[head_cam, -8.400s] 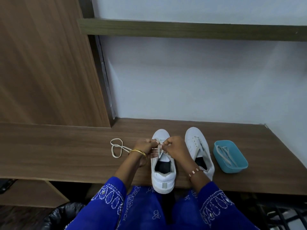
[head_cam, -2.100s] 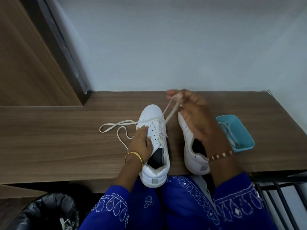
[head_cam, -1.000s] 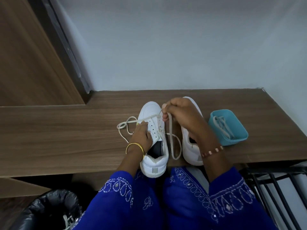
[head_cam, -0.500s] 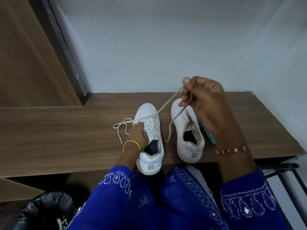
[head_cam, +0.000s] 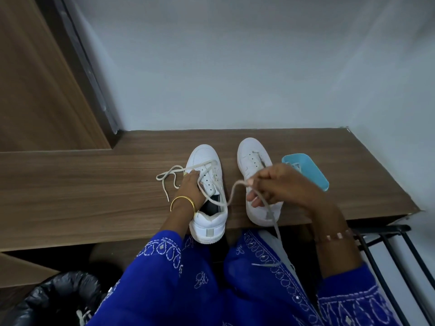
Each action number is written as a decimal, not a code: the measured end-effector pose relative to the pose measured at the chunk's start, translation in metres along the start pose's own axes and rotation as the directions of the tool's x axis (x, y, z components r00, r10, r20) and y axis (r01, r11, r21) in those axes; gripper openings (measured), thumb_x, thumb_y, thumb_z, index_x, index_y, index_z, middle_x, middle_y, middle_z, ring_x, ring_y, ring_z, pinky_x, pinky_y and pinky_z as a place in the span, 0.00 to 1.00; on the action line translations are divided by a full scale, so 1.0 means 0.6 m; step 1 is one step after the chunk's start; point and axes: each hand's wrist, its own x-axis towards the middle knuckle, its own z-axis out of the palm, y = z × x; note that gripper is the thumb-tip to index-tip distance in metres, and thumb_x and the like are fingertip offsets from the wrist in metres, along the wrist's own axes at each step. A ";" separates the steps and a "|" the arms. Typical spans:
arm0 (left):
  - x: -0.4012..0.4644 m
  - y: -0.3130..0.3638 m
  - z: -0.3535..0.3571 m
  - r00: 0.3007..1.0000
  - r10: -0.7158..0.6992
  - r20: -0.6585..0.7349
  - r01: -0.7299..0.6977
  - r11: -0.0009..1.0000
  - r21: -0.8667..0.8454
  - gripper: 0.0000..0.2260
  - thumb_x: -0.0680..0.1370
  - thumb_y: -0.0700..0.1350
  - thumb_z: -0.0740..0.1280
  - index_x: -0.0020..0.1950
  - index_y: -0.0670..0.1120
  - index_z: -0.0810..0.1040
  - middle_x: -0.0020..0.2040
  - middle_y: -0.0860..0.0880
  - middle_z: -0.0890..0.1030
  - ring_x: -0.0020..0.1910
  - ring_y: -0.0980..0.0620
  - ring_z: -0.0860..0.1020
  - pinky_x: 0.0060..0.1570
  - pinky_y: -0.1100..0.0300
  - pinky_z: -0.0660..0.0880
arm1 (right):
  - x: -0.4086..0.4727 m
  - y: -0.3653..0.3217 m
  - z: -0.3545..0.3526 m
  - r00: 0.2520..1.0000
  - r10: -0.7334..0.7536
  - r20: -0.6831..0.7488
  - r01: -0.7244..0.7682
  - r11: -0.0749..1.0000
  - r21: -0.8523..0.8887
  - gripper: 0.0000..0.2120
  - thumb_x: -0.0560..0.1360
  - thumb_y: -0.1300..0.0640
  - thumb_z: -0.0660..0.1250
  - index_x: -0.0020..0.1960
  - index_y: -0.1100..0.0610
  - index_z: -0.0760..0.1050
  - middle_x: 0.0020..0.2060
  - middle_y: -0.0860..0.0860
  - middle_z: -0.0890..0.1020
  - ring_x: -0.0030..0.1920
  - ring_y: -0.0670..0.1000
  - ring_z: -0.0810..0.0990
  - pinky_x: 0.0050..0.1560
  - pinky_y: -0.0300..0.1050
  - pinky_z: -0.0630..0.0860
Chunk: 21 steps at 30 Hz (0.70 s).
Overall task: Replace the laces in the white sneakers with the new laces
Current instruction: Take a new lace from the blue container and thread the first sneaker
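Two white sneakers sit on the wooden shelf [head_cam: 94, 184] in the head view, the only view, toes toward 12 o'clock. Left sneaker [head_cam: 208, 196] carries the lace [head_cam: 231, 191]; right sneaker [head_cam: 255, 175] stands just beside it at 3 o'clock, and whether it has a lace of its own is hard to tell. Lace looks like a soft, flat, cream cord, light and limp, so it will sag and snag at eyelets; best pinched close to the eyelet or at the stiff tip, pulled in line with the hole. Sneakers look light but stiff enough to press down on; left one's heel overhangs the shelf edge, so it could tip. Left hand [head_cam: 191, 190] lies flat-ish on the left sneaker's side and eyelet row, fingers loosely curled, pinning the shoe, not pinching the lace as far as can be seen. Right hand [head_cam: 277, 184] hovers over the right sneaker, fingers closed in a pinch on the lace, which loops back to the left sneaker; the free end hangs toward 6 o'clock over the lap. Loose lace loop lies at 9 o'clock of the left sneaker. Blue tray [head_cam: 310, 170] at 3 o'clock holds more laces [head_cam: 295, 165], probably the new ones.
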 end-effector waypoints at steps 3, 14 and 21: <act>0.001 -0.002 0.001 1.000 -0.004 0.002 0.004 1.000 -0.016 0.22 0.78 0.42 0.60 0.72 0.42 0.63 0.72 0.42 0.63 0.73 0.45 0.60 0.71 0.49 0.59 | 0.025 0.021 0.025 0.992 -0.019 -0.127 -0.026 0.940 -0.340 0.09 0.75 0.54 0.66 0.49 0.58 0.81 0.46 0.52 0.83 0.45 0.48 0.79 0.45 0.40 0.72; 0.001 0.002 -0.001 1.000 -0.011 -0.019 0.011 0.999 0.041 0.21 0.79 0.39 0.55 0.72 0.41 0.61 0.74 0.42 0.61 0.74 0.46 0.57 0.72 0.54 0.56 | 0.104 0.041 0.123 0.955 -0.114 -0.275 0.020 0.947 -0.322 0.12 0.77 0.59 0.60 0.58 0.60 0.76 0.53 0.56 0.81 0.54 0.54 0.78 0.56 0.48 0.74; -0.002 0.007 -0.020 0.987 0.049 -0.153 -0.031 0.993 0.117 0.15 0.78 0.38 0.56 0.63 0.43 0.72 0.60 0.41 0.75 0.59 0.41 0.74 0.56 0.51 0.72 | 0.129 0.050 0.156 0.938 -0.160 -0.309 0.056 0.945 -0.322 0.14 0.79 0.60 0.56 0.61 0.63 0.73 0.55 0.59 0.80 0.56 0.57 0.77 0.56 0.47 0.72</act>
